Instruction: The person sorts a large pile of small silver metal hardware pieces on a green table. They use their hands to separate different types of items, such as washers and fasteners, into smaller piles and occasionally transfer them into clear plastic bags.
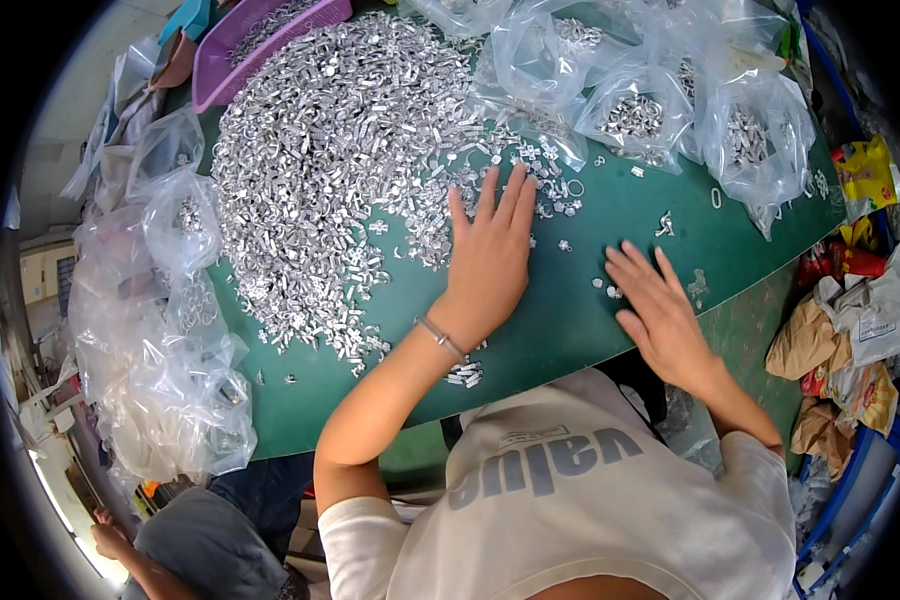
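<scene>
A broad heap of small silvery metal pieces [320,150] covers the left and middle of the green tabletop [590,225]. Their shapes vary, among them rings, flower-like bits and short links. My left hand [490,250] lies at the heap's right edge, fingers stretched and slightly apart, the tips at a loose patch of pieces [545,175]. A metal bangle [440,338] circles that wrist. Further right, near the table's front edge, my right hand [660,320] is spread open over the green surface. Several small pieces [608,288] lie beside its fingertips and thumb.
Clear plastic bags of metal pieces [635,118] crowd the far right; more plastic bags [160,350] hang along the left edge. A purple basket [215,65] stands at the far left. Brown paper bags [805,330] and wrappers sit off the right side. Another person's hand [110,535] shows lower left.
</scene>
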Tool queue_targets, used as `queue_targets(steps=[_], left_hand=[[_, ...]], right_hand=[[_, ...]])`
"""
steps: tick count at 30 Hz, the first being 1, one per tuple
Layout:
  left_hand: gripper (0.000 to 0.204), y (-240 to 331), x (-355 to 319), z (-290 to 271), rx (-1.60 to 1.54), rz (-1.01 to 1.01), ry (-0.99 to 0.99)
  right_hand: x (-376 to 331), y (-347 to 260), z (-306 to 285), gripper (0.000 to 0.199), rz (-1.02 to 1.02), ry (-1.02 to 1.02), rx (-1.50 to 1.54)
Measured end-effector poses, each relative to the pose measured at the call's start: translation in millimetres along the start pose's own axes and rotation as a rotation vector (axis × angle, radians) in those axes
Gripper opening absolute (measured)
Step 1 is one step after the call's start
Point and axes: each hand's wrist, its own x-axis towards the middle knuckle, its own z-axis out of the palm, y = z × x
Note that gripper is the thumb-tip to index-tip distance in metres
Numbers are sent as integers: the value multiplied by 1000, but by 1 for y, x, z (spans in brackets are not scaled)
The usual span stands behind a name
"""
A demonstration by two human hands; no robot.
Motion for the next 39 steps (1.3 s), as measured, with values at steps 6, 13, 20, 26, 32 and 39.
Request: queue_targets(steps=[6,13,20,26,32,39], left_hand=[[50,9,21,20,-36,206,-15],[53,1,-18,-3,10,149,-72],[51,-6,-29,-4,70,96,-112],[45,-18,-37,-7,129,52,-95],[50,-30,-57,-24,32,-163,-16],[49,-36,-72,-29,128,-153,-79]], right_hand=[[79,19,-9,41,-91,220,24],[91,34,0,35,-78,208,-48],[106,26,-11,34,-41,185,-50],[125,14,9,32,-307,156,-60],[120,17,10,47,-257,12,-191],[115,5,11,53,-339,-87,-409]])
